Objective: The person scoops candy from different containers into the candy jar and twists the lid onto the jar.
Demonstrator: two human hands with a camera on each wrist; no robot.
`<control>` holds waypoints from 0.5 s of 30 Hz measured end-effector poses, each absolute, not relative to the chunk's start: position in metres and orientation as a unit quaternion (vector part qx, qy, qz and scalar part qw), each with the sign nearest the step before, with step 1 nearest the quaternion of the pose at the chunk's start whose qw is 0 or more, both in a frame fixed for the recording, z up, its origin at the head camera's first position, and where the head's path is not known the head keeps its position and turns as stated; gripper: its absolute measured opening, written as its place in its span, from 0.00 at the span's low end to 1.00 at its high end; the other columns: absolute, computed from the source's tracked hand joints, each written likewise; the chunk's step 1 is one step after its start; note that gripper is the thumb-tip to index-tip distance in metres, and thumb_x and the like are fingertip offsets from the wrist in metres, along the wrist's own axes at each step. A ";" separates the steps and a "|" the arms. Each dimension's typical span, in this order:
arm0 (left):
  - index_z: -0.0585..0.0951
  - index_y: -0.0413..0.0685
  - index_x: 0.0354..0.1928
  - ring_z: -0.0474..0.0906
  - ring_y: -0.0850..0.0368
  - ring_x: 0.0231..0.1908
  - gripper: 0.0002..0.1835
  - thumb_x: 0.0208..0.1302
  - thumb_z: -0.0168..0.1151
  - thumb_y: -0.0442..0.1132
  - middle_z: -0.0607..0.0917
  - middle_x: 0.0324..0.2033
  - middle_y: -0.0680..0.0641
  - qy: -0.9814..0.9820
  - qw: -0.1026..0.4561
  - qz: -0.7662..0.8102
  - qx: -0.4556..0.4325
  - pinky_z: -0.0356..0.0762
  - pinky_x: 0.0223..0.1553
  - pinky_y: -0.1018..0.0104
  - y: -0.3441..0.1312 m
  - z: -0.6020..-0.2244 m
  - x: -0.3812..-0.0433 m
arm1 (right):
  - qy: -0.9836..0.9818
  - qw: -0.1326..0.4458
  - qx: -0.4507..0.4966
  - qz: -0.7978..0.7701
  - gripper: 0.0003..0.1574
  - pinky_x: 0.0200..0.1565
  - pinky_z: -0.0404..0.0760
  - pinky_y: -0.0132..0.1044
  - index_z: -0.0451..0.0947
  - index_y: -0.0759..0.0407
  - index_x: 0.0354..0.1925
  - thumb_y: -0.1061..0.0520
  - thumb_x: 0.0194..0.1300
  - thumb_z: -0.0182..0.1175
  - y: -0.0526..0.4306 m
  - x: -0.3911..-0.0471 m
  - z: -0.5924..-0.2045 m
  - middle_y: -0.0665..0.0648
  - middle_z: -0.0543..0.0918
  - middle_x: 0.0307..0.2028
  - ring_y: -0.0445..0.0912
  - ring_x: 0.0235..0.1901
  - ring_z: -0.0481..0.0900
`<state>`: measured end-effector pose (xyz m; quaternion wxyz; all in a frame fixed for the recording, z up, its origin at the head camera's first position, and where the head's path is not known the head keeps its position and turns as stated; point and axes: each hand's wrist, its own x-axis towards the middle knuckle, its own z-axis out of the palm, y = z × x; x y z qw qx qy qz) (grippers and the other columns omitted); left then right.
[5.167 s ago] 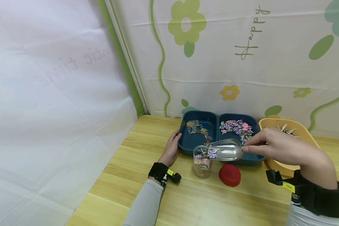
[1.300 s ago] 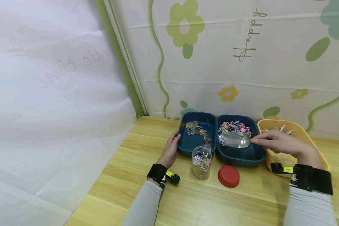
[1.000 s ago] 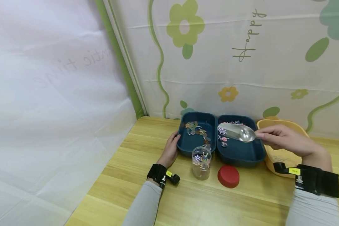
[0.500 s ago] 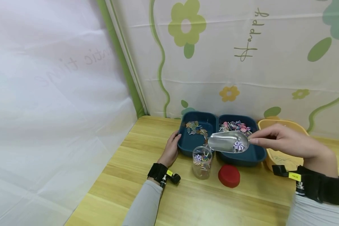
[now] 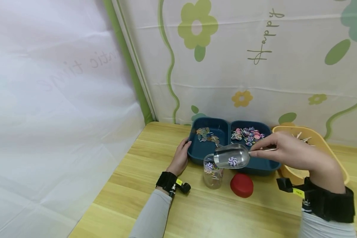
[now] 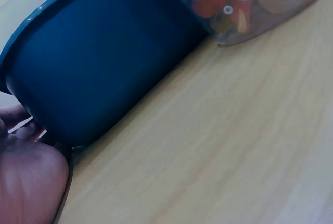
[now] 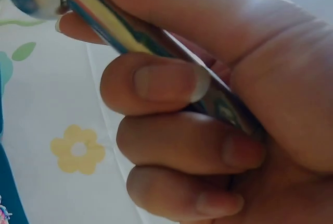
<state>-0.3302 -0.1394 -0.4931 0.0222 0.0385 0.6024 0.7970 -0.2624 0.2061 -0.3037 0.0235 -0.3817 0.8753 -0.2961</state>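
In the head view my right hand grips the handle of a metal scoop; the right wrist view shows fingers curled round the shiny handle. A purple-and-white swirl lollipop piece lies in the scoop, whose mouth is over the rim of a clear plastic jar. Small lollipop pieces fill part of the jar. My left hand rests against the outer left wall of a dark blue two-compartment box; in the left wrist view its fingers are partly hidden behind the box's corner.
Brownish lollipop pieces lie in the box's left compartment, colourful swirl lollipops in the right one. A red lid sits right of the jar. A yellow bin with white sticks stands at the right, partly behind my right hand. A printed curtain hangs behind.
My right hand dipped the scoop into the right compartment, lifted it with a swirl lollipop and moved it left, tilting it at the jar. The left hand stays at the box.
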 end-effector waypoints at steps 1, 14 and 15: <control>0.58 0.40 0.79 0.53 0.48 0.77 0.28 0.84 0.42 0.43 0.59 0.77 0.40 0.603 0.023 0.796 0.038 0.53 0.77 0.51 -0.139 -0.493 -0.330 | 0.877 0.027 -0.378 -0.294 0.06 0.27 0.76 0.31 0.90 0.43 0.42 0.54 0.68 0.69 0.205 -0.262 -0.303 0.37 0.86 0.32 0.36 0.27 0.76; 0.58 0.40 0.78 0.54 0.48 0.77 0.28 0.84 0.42 0.44 0.59 0.77 0.40 0.605 0.019 0.795 0.038 0.53 0.77 0.51 -0.138 -0.493 -0.330 | 0.890 -0.003 -0.359 -0.280 0.07 0.27 0.74 0.31 0.91 0.44 0.43 0.54 0.67 0.70 0.210 -0.260 -0.302 0.38 0.85 0.32 0.35 0.26 0.73; 0.58 0.40 0.78 0.54 0.48 0.77 0.28 0.84 0.42 0.44 0.59 0.77 0.40 0.605 0.019 0.795 0.038 0.53 0.77 0.51 -0.138 -0.493 -0.330 | 0.893 -0.014 -0.356 -0.273 0.07 0.27 0.75 0.31 0.91 0.44 0.43 0.55 0.66 0.70 0.212 -0.259 -0.302 0.38 0.84 0.32 0.35 0.27 0.73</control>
